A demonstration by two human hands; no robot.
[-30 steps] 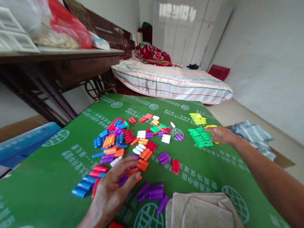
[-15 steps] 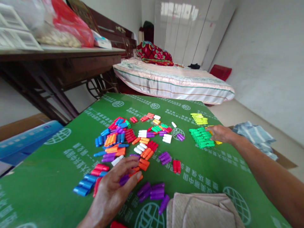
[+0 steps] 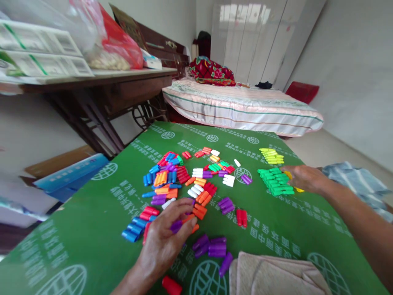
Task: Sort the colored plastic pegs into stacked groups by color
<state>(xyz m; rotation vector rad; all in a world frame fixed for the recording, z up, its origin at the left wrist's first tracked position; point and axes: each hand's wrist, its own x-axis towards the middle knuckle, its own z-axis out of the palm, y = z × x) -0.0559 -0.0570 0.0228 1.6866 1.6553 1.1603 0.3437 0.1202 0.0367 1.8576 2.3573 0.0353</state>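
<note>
Small plastic pieces that look like pen caps lie in colour groups on the green table. My left hand (image 3: 172,233) rests low over the mixed pile, thumb and fingers apart and curved around purple caps (image 3: 176,226) and orange caps (image 3: 188,218). Over at the right, my right hand (image 3: 303,178) has its fingers together on yellow caps (image 3: 298,189), which it partly covers. Beside it lie rows of green caps (image 3: 276,181), with lime-yellow caps (image 3: 272,156) behind them. Loose purple caps (image 3: 217,248) sit to the right of my left hand.
A folded beige cloth (image 3: 276,274) lies at the table's near edge. One red cap (image 3: 172,285) is close to me. A sewing-machine table (image 3: 123,82) with bags and boxes stands left, a bed (image 3: 239,102) beyond. A blue-striped cloth (image 3: 353,180) is at the right.
The view has turned left, so everything appears further right. Both hands stay at nearly the same places among the caps.
</note>
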